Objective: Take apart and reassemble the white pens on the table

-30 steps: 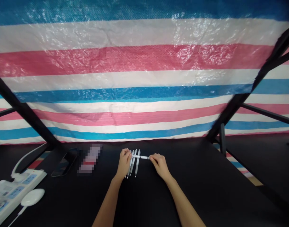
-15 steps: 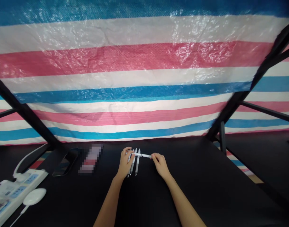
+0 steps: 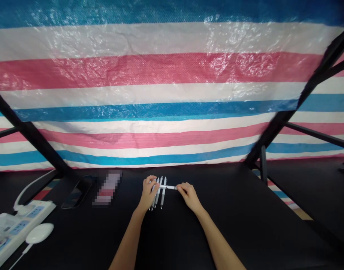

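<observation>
A white pen with a grey grip [image 3: 169,187] lies crosswise between my hands, above other pens. My right hand [image 3: 189,195] pinches its grey end between thumb and fingers. At the opposite end, my left hand [image 3: 148,192] is closed with its thumb and fingertips on the pen. Beneath and beside the left hand, several matching pens [image 3: 163,198] rest side by side on the black tabletop [image 3: 172,232], tips toward me. The left hand partly covers the leftmost ones.
To the left lie a dark phone [image 3: 77,194], a blurred-out pinkish item [image 3: 108,188], a white power strip [image 3: 21,228] and a white round charger [image 3: 39,233]. Black frame bars [image 3: 255,155] rise on both sides, with a striped tarp [image 3: 160,112] behind.
The crosswise pen has shifted slightly left and down, and my right hand has moved a little left with it. My left hand has barely moved. The view has shifted slightly.
</observation>
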A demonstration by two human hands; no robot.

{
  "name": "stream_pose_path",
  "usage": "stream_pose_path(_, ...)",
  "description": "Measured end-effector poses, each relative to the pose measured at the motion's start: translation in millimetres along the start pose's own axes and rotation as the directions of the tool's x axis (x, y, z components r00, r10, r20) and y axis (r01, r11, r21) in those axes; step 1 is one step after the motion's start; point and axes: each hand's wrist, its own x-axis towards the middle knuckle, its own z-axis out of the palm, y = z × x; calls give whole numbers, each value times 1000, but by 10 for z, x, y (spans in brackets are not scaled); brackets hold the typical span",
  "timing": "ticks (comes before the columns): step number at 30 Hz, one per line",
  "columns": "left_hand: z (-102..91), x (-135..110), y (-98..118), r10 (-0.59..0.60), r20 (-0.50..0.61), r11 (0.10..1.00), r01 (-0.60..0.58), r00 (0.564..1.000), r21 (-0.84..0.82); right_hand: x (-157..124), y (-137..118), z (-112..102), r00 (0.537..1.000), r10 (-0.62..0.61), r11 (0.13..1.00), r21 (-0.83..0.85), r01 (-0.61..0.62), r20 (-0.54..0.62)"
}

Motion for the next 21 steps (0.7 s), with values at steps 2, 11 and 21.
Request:
stream_pose_path(2,0,4,-10,-6,-5,1000,6,1000,2,-2,-9,6,1000,-14,1000,-17,14,-13)
stream_pose_path(11,10,13,-82,-40,-39,999,41,998,13,-10,-90,11,992,-113,985,-134,105,-55)
stream_pose_path(21,-22,18,65,-16,-42,999,18,999,50,-2,-102,73,984,-39,989,-149,13,-171)
